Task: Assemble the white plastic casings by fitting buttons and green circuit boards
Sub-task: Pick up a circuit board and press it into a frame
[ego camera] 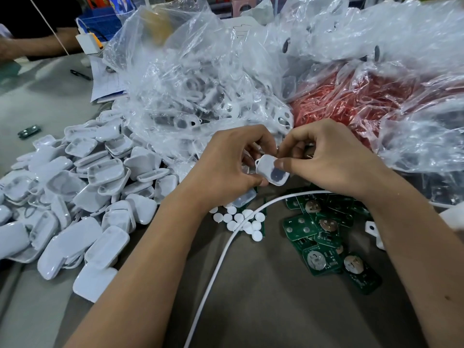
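Item: white plastic casing point(272, 172), smooth, rounded-square, shallow shell, held above the desk point(263, 297) between left hand point(226, 162) and right hand point(334, 159), fingers of both curled and pinching its edges. Risks: slick shell may slip; a flat round white button point(256, 236) could seat crooked. Green circuit boards point(324, 249), rigid, lie beside the buttons; crinkled clear bags point(200, 79) behind.

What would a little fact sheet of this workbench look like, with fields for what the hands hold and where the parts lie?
held: white casing, gripped by left hand and right hand
buttons: white discs loose on the table below the hands
boards: green circuit boards heaped under the right forearm
casing pile: white shells at left
bags: clear plastic bags behind
cable: white cable between the arms
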The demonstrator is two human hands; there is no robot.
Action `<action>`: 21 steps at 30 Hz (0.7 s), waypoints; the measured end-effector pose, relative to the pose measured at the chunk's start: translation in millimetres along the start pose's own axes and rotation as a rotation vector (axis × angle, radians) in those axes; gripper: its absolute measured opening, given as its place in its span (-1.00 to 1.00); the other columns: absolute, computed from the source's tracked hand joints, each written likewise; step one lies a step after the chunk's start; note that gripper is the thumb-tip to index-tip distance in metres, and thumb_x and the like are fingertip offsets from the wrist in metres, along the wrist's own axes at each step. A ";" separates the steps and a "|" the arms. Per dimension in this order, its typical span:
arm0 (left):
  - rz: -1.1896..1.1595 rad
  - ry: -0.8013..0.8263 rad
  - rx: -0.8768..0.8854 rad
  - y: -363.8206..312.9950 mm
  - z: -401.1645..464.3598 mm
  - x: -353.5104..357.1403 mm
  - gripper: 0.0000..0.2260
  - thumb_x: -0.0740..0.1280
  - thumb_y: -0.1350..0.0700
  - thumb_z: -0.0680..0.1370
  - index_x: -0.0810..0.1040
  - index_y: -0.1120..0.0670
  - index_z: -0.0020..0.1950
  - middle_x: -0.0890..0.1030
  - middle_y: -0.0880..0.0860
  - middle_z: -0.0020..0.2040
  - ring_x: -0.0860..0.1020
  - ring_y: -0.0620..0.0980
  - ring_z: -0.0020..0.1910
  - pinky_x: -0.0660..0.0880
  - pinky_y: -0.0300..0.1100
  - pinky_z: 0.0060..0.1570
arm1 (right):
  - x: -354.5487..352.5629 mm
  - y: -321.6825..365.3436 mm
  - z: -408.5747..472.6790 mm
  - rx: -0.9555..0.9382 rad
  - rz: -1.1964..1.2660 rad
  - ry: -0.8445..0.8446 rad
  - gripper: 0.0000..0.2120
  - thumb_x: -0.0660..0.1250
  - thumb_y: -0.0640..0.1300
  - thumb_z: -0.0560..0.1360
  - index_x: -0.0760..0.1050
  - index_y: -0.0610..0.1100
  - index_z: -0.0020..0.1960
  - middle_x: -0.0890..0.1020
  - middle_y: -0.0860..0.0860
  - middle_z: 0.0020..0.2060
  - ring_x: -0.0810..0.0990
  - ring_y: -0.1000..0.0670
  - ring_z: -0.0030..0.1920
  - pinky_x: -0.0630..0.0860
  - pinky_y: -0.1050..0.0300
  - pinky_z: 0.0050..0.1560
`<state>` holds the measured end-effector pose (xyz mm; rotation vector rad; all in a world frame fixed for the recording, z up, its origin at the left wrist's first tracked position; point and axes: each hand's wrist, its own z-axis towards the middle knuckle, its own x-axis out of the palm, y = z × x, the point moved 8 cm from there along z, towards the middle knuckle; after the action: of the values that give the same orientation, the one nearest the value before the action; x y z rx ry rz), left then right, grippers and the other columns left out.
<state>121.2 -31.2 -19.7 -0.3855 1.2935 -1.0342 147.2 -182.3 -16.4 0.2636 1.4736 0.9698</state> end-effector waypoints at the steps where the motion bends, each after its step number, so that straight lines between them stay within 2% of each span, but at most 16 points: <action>1: 0.000 0.001 0.000 -0.3 0.1 0.3 -0.61 0.63 0.35 0.26 0.63 0.07 -0.02 0.60 -0.11 -0.15 0.59 -0.01 -0.14 0.61 -0.05 -0.18 | 0.5 -0.8 0.1 0.007 -0.007 -0.003 -0.88 0.61 -0.08 0.44 0.68 0.04 -0.18 0.62 0.05 -0.37 0.53 0.19 -0.38 0.48 0.37 -0.25; 11: 0.036 -0.006 0.020 -5.5 -0.9 0.4 -0.64 0.59 0.36 0.27 0.64 0.07 -0.03 0.59 -0.17 -0.15 0.59 -0.04 -0.14 0.60 -0.11 -0.18 | 6.5 -6.1 0.6 0.033 -0.032 0.012 -0.85 0.64 -0.04 0.41 0.67 0.03 -0.18 0.64 0.06 -0.34 0.61 0.15 -0.31 0.50 0.38 -0.26; 21: 0.037 -0.005 0.012 -4.3 -1.0 0.5 -0.64 0.60 0.33 0.27 0.64 0.07 -0.03 0.61 -0.12 -0.13 0.59 -0.05 -0.13 0.61 -0.06 -0.17 | 9.0 -7.2 0.7 0.046 -0.029 0.044 -0.83 0.64 -0.02 0.41 0.65 0.03 -0.17 0.61 0.08 -0.34 0.54 0.21 -0.36 0.45 0.40 -0.31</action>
<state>118.5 -33.6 -17.1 -0.3536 1.2853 -1.0092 148.9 -180.4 -27.6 0.2552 1.5373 0.9240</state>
